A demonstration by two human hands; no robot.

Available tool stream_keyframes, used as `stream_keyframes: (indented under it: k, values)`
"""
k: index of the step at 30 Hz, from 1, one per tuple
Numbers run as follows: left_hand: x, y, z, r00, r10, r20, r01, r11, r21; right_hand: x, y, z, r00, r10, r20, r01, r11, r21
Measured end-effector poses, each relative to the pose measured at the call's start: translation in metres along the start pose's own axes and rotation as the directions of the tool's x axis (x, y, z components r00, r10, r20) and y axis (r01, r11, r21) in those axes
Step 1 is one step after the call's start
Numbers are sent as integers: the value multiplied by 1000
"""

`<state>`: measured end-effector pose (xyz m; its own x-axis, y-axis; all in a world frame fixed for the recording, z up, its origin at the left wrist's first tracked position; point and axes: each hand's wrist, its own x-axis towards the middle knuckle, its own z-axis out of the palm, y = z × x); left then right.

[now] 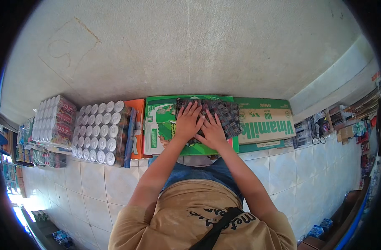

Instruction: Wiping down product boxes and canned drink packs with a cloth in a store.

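Both my hands lie flat, palms down, on a dark, mottled piece of material that looks like folded fabric. My left hand rests on its left part, fingers spread and pointing away from me. My right hand is close beside it, with the two thumbs near each other. Neither hand grips anything. Beneath the dark piece is a green and white printed carton, which stands against the wall. Its printed picture is partly covered by my left hand and the dark piece.
A Vinamilk carton adjoins on the right. To the left stand an orange carton, a shrink-wrapped pack of cans and stacked Coca-Cola cans. A plaster wall rises behind; tiled floor lies below.
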<state>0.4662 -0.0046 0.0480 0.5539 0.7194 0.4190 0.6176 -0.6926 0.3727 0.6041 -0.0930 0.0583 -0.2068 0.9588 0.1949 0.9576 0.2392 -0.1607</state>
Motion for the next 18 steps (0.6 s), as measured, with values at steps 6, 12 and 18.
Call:
stream_keyframes:
  k: [6, 12, 18]
  values:
    - [-27, 9, -14, 999, 44, -3, -44, 999, -15, -23, -21, -4, 999, -12, -46, 13, 1000, 24]
    - [-32, 14, -17, 999, 34, 19, -34, 999, -6, -29, -24, -6, 999, -5, -52, 8, 999, 41]
    - [-32, 15, -17, 1000, 27, 9, -27, 1000, -8, -30, -24, -7, 1000, -2, -23, 3, 999, 43]
